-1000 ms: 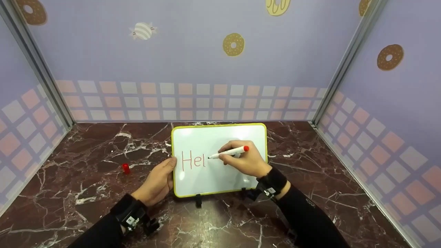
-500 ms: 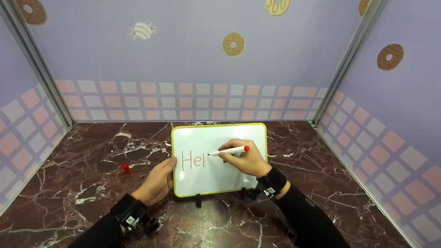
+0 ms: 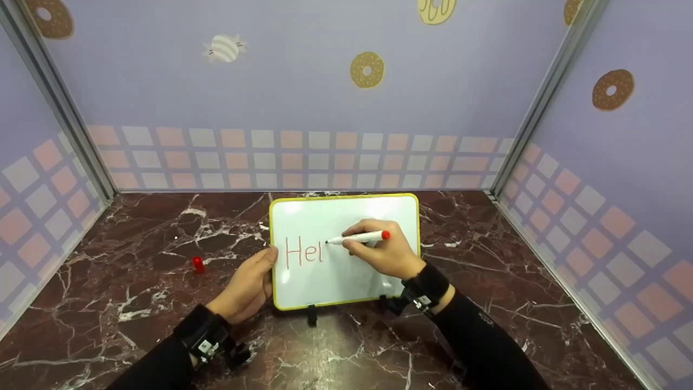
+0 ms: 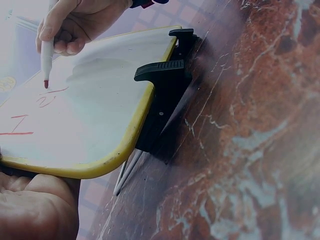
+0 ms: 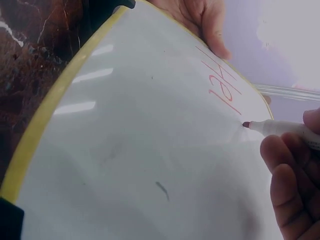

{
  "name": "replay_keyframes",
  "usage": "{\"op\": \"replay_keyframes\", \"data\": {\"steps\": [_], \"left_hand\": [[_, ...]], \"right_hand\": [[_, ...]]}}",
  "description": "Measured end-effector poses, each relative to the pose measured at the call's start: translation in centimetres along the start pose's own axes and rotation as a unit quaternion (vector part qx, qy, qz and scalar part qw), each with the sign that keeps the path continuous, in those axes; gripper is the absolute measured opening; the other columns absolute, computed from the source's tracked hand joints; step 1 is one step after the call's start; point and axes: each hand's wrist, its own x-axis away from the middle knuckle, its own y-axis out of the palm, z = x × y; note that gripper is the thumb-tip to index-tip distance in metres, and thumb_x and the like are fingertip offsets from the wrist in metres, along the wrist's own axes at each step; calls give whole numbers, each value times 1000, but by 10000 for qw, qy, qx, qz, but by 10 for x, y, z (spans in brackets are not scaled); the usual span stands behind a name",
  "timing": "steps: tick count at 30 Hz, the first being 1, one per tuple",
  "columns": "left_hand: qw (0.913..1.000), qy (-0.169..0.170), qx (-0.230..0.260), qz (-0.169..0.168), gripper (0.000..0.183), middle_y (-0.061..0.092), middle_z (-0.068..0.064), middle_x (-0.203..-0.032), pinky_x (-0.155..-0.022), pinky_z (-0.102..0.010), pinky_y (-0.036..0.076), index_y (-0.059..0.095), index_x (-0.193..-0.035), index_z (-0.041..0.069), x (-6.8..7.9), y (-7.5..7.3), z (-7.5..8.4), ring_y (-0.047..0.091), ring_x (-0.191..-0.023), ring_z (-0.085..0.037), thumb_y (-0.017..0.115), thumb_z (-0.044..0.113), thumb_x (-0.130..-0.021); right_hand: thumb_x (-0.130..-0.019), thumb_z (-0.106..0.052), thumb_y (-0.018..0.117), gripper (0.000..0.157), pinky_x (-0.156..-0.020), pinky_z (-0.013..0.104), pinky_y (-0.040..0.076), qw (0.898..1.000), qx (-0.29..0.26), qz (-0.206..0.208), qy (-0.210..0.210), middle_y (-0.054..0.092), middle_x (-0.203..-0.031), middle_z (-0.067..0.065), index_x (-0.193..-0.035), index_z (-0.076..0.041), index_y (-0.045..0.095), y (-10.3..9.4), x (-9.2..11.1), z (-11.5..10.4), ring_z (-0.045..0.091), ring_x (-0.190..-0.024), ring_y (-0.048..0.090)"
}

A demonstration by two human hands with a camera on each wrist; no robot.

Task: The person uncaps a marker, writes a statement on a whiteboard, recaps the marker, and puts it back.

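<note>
- While the left hand (image 3: pixel 246 284) braces the left edge of the whiteboard (image 3: pixel 335 290), thumb at the front and other fingers partly hidden behind, the right fingers close snugly round the marker (image 3: pixel 364 237); the step in hand appears to be lettering.
- The whiteboard stands tilted near the middle of the bench (image 3: pixel 157 319), its near edge on black supports (image 4: pixel 165 95), so pressure should stay light; a hard push could rock it.
- The tip (image 5: pixel 246 124) is just right of the last upright's far end; whether it touches the surface, I cannot tell.
- A next stroke would best begin level with that end, leave a small, even gap, and run down to the base line shared by the red letters (image 3: pixel 293 252).
- The right hand (image 3: pixel 389 252) lies to the right of the writing, a good place for not smearing it; moving rightward stroke by stroke should preserve that.
- The left hand does well at the edge, its thumb clear of the ink.
- The red cap (image 3: pixel 198 265) sits apart on the bench, left of the whiteboard, and is best left there until lettering ends.
</note>
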Motion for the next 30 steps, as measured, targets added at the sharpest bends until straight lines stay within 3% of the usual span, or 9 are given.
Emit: {"op": "replay_keyframes", "data": {"steps": [12, 24, 30], "left_hand": [[10000, 12, 4, 56, 60, 61, -25, -154, -110, -48, 60, 29, -166, -9, 0, 0, 1, 69, -132, -27, 33, 35, -125], [10000, -11, 22, 92, 60, 62, -25, -153, -110, -48, 60, 31, -165, -10, 0, 0, 1, 70, -130, -27, 34, 35, -125], [10000, 6, -37, -79, 61, 57, -25, -158, -112, -46, 58, 28, -167, -8, 1, -1, 1, 66, -136, -27, 33, 36, -125]], "right_hand": [[-97, -1, 85, 7, -56, 19, 50, 10000, -21, -85, -30, 81, -88, 5, -103, 0, 84, 2, -1, -1, 12, -67, 69], [-95, -4, 86, 8, -57, 22, 49, 9996, 121, -234, 67, 80, -86, 0, -103, -6, 85, 1, 0, -3, 11, -67, 65], [-96, -5, 86, 7, -57, 22, 48, 9994, 40, -311, 176, 80, -85, 0, -103, -6, 86, 1, 1, -2, 11, -67, 64]]}}
